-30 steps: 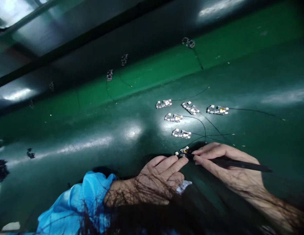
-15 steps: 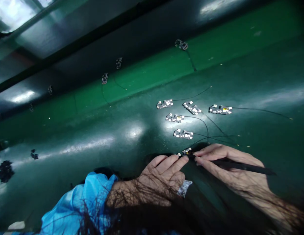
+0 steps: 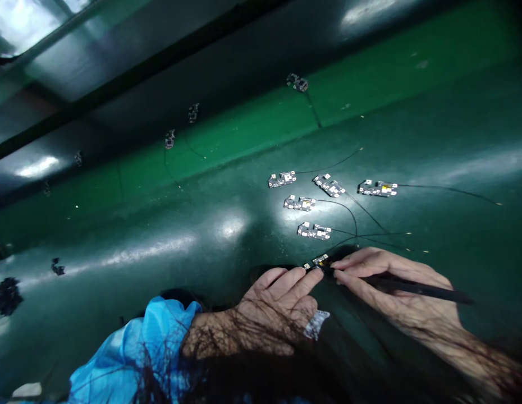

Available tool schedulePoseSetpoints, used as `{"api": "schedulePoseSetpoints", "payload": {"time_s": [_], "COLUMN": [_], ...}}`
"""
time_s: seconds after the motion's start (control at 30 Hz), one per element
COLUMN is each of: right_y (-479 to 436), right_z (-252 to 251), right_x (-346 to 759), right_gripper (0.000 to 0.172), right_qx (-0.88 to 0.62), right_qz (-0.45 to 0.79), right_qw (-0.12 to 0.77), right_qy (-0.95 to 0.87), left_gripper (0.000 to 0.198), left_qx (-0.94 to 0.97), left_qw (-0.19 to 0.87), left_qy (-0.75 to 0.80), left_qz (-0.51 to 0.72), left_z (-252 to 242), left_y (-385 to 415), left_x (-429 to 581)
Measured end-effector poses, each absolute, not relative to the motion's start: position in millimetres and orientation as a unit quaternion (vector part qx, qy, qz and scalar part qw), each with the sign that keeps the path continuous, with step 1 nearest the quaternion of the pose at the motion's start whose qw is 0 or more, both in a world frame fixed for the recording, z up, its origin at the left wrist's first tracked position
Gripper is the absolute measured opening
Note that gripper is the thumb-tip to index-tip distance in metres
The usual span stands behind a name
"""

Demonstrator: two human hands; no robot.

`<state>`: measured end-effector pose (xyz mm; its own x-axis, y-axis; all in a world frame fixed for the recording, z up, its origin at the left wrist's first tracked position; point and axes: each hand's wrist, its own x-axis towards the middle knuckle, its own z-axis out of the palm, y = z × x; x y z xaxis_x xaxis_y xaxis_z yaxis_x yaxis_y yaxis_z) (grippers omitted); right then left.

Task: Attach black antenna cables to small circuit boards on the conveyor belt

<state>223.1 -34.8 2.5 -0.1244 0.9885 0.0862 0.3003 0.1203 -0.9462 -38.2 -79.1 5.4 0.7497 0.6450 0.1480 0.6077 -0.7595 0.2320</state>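
A small circuit board (image 3: 320,260) with a thin black cable lies under my fingers, partly hidden by them. My left hand (image 3: 282,297) holds the board against the green surface with its outstretched fingertips; its thumb is mostly out of sight. Slim black tweezers (image 3: 425,288) rest in my right hand (image 3: 395,280), pinched between thumb and fingers. Their tip meets the board's right end, beside a yellow spot, where detail is too small to make out. Just above, another board (image 3: 314,230) lies with its cable trailing right.
Several more cabled boards lie beyond, such as one at the right (image 3: 378,188) and one at the upper left (image 3: 282,179). On the brighter green strip (image 3: 244,132) sit further boards (image 3: 297,82). Black parts (image 3: 7,295) are piled at far left. A white patterned piece (image 3: 316,325) lies by my left hand.
The boards on the far bright green strip have shifted left and slightly nearer. Both hands, the tweezers and the near boards stay almost where they were.
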Motion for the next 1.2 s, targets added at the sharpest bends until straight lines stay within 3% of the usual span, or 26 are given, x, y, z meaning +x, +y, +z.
{"api": "schedulePoseSetpoints", "payload": {"time_s": [0.43, 0.7, 0.93, 1.2], "right_y": [-22, -22, -28, -22], "right_z": [19, 18, 13, 17], "right_x": [216, 217, 217, 218], "right_gripper": [0.021, 0.021, 0.020, 0.021], "right_qx": [-0.507, -0.498, -0.489, -0.481], "right_qz": [0.407, 0.402, 0.397, 0.396], "right_qw": [0.407, 0.413, 0.433, 0.431], "right_qy": [-0.642, -0.648, -0.645, -0.653], "left_gripper": [0.017, 0.032, 0.026, 0.032], "left_qx": [0.930, 0.924, 0.914, 0.905], "left_qw": [0.061, 0.049, 0.039, 0.044], "left_qy": [0.348, 0.365, 0.385, 0.392], "left_qz": [0.106, 0.103, 0.126, 0.161], "left_z": [13, 13, 19, 22], "left_y": [-76, -80, -79, -74], "left_x": [-34, -31, -28, -26]}}
